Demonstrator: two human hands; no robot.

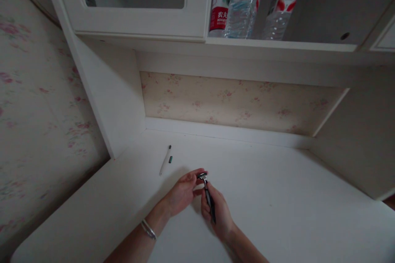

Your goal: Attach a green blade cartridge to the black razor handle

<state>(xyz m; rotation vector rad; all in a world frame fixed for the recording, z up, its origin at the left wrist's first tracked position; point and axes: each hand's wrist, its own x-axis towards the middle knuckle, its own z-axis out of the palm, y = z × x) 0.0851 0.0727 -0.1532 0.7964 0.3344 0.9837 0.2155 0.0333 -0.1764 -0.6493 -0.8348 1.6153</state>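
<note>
My right hand [222, 215] is closed around the black handle of a razor [209, 198], whose silver neck and head point up and away from me. The fingers of my left hand [181, 194] are closed on the razor's head, thumb on the near side and fingertips behind it. A silver bracelet [148, 229] circles my left wrist. Beyond my left hand, a white toothbrush [165, 162] with a dark head lies on the white desk [277, 197]. Close beside the toothbrush is a small dark green, oblong piece [170, 159], too small to identify.
A low white ledge [228, 133] runs along the back of the desk. Overhead, a cabinet [138, 20] juts out, with several plastic bottles [242, 16] on its open shelf. White side panels [105, 94] stand left and right. Floral wallpaper [37, 102] covers the left wall.
</note>
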